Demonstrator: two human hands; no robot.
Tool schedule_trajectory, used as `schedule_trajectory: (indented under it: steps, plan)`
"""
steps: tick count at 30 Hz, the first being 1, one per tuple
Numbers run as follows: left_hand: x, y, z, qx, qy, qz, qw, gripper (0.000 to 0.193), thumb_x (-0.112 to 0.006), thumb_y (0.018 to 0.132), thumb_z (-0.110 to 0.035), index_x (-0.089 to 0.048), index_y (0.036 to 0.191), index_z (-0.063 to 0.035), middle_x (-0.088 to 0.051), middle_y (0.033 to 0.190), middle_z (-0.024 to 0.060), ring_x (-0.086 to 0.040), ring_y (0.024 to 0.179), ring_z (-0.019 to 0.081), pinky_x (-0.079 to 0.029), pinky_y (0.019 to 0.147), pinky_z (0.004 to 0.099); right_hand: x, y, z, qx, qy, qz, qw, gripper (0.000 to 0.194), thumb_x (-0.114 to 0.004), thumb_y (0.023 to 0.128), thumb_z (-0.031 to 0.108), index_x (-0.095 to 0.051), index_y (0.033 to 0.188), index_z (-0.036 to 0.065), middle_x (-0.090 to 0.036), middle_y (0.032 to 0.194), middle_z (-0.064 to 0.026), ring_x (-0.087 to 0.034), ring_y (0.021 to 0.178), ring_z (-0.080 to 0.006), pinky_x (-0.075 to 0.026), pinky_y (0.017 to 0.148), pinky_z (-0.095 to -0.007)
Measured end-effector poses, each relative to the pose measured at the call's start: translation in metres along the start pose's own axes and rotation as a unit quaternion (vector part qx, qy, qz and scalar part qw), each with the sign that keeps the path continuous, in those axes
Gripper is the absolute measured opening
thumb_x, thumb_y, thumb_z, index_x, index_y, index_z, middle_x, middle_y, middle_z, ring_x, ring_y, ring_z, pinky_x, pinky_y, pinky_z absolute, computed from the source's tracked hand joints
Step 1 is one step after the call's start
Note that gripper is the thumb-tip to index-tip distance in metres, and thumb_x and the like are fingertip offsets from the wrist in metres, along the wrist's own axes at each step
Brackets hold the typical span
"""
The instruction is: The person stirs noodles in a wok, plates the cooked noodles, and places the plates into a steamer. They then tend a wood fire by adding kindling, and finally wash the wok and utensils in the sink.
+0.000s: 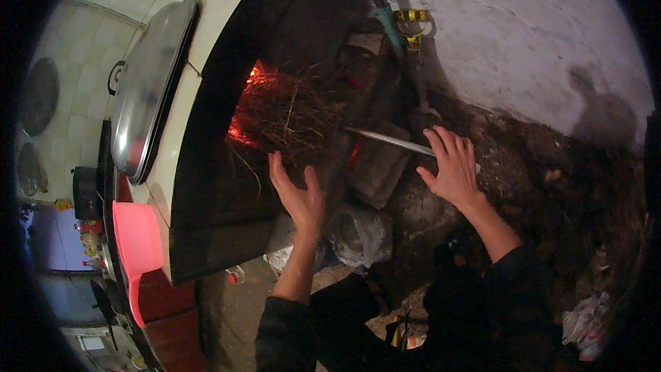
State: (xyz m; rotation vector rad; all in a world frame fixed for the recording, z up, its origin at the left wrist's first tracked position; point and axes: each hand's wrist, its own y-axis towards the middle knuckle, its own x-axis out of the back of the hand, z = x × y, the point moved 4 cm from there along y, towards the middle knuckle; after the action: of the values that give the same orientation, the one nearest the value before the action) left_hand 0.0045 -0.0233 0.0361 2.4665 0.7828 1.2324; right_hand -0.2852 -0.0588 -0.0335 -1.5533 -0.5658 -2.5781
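Dry twigs and straw (297, 113) lie heaped at the stove's firebox, with glowing fire (242, 124) along their left side. My left hand (297, 194) is beside the near edge of the heap, its fingers apart and nothing seen in its grasp. A thin metal rod (390, 141) points from the heap towards my right hand (452, 165). That hand is over the rod's near end with fingers spread; whether it touches the rod cannot be told. The rod's far tip is by the twigs.
A large metal lid (150, 93) covers part of the tiled stove top (178, 165). A pink plastic dipper (138, 237) lies at its near edge. Plastic bags (360, 235) sit on the floor by my legs. A green-and-grey pole (390, 26) leans near the wall (516, 36).
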Motion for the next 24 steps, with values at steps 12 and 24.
schedule_trajectory:
  steps: [12,24]
  plan:
    - [0.0,-0.007,-0.098,-0.413,-0.127,0.115,0.895,0.024,-0.07,0.072,-0.006,-0.047,0.064,-0.0101,-0.048,0.065,0.0061,-0.048,0.06,0.0233,-0.041,0.057,0.0367,0.007,0.045,0.101,0.265,0.121,-0.044,0.956,0.015,-0.064,0.083,0.019,-0.063,0.092,0.007,-0.062,0.081,-0.0071,-0.06,0.077,-0.0255,-0.043,0.089,-0.0481]
    - [0.161,-0.159,-0.062,-0.016,0.027,0.285,0.958,0.03,-0.07,0.076,-0.018,-0.047,0.057,-0.0124,-0.047,0.051,0.009,-0.049,0.046,0.0295,-0.039,0.042,0.0392,-0.134,0.086,0.117,-0.458,0.731,0.124,0.49,0.038,-0.056,0.093,0.027,-0.048,0.127,0.011,-0.051,0.126,-0.006,-0.054,0.112,-0.0249,-0.048,0.089,-0.0409]
